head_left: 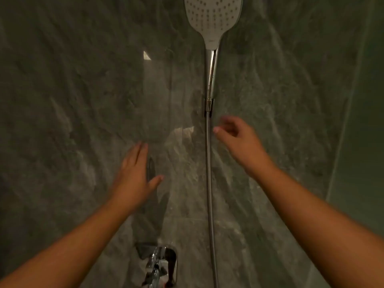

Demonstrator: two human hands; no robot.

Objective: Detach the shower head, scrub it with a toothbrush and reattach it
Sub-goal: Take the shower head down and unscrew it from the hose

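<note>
Below the mounted shower head (pixel 213 19), both hands empty: left hand (pixel 135 175) spread, right hand (pixel 236 140) loosely open beside the hose (pixel 209 183).

text: none legible | shower head (pixel 213 19): faint mark on neck, too blurred to read

Premises: a tiled shower enclosure in a bathroom. Grey-green marble-look wall tiles (pixel 83 100) cover the whole surface ahead, with grout lines visible. A white hand shower head (pixel 213 19) on a chrome handle sits in a chrome wall bracket (pixel 208 104). Directly below the bracket a metal shower hose (pixel 209 183) hangs down the wall. Lower left of the bracket, a chrome mixer valve (pixel 160 265) is mounted on the tiles.
</note>
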